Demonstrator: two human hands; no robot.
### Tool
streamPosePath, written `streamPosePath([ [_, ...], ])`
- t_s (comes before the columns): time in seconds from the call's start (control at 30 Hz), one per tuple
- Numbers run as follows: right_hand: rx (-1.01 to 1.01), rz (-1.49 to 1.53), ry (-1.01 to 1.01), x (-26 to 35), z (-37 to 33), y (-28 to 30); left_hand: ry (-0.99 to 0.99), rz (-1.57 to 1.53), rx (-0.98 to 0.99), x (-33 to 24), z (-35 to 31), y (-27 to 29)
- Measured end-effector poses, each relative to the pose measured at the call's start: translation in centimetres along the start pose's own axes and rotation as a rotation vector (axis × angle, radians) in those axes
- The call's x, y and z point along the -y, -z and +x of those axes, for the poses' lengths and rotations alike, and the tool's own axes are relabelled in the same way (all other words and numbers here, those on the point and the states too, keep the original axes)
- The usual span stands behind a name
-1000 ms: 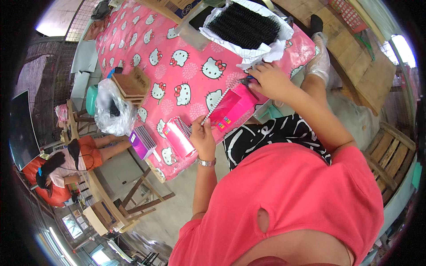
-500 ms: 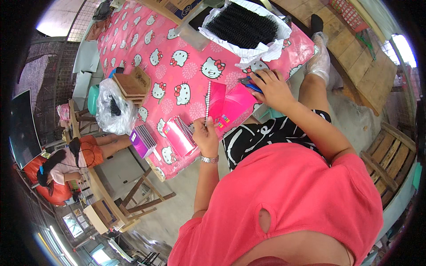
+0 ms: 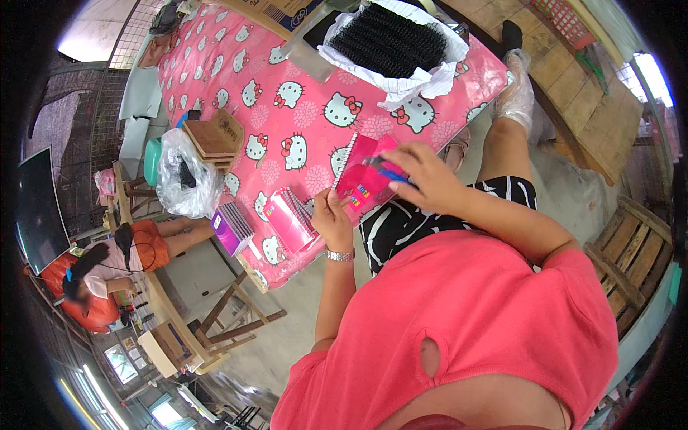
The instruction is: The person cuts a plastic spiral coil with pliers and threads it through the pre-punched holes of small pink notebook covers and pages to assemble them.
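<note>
Around both hands lies a cluttered workroom, with a wooden bench point(image 3: 580, 107) beyond the right arm and another person point(image 3: 100, 265) well off to the left. Just past the hands spreads a long table point(image 3: 308, 129) under a pink patterned cover. At its far side, beyond the right hand, black wire coils point(image 3: 387, 39) lie on crumpled white paper point(image 3: 416, 89). Beside the left hand, to its left, sit pink notebooks in a stack point(image 3: 290, 222) and, further out, purple notebooks point(image 3: 229, 229).

Between the two hands, by the table's near edge, is the single pink notebook point(image 3: 351, 175). The left hand point(image 3: 331, 215) pinches the lower end of its spine. The right hand point(image 3: 426, 179), slightly blurred, is curled round blue-handled pliers point(image 3: 390, 174); how far their jaws are spread cannot be told.

A second ago the pliers were at the far end of the wire spine point(image 3: 346, 158); now they have come in over the cover, nearer the left hand, and the spine stands steeper. That leaves the far end clear of the tool, and suggests the work has shifted toward the end the left hand pinches.
</note>
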State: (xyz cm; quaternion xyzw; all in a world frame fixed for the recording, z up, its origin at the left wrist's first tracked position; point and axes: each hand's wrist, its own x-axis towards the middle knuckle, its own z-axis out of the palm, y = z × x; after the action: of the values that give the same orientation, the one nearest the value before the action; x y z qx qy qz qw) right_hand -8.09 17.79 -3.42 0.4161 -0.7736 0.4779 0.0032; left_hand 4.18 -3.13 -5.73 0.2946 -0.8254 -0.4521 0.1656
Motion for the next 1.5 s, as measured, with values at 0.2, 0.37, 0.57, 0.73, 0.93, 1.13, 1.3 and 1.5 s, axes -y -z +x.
streamPosePath([
  [0.2,0.216,0.082,0.108,1.8,1.2,-1.0,-0.151,-0.352,-0.14,-0.3,-0.3,-0.9],
  [0.37,0.227,0.054,0.145,2.5,1.5,-2.1,-0.084,-0.004,-0.09,0.0,-0.4,0.2],
  [0.57,0.241,0.025,0.137,2.6,1.9,-2.2,-0.087,-0.016,-0.151,-0.8,-0.1,-0.1],
  [0.73,0.244,0.01,0.128,2.9,2.1,-2.3,-0.145,-0.029,-0.128,0.6,0.0,-0.1],
  [0.93,0.189,-0.072,0.156,3.1,2.4,-2.5,-0.12,-0.135,-0.166,0.7,0.1,-0.5],
  [1.13,0.207,-0.12,0.174,3.0,2.6,-2.8,-0.108,-0.199,-0.142,1.6,-0.1,-0.8],
  [1.3,0.168,-0.047,0.137,3.5,2.0,-2.1,-0.142,-0.286,-0.161,2.0,-0.3,-1.1],
  [1.5,0.224,0.002,0.034,3.6,1.9,-2.2,-0.133,-0.235,-0.155,1.2,-0.1,-1.0],
])
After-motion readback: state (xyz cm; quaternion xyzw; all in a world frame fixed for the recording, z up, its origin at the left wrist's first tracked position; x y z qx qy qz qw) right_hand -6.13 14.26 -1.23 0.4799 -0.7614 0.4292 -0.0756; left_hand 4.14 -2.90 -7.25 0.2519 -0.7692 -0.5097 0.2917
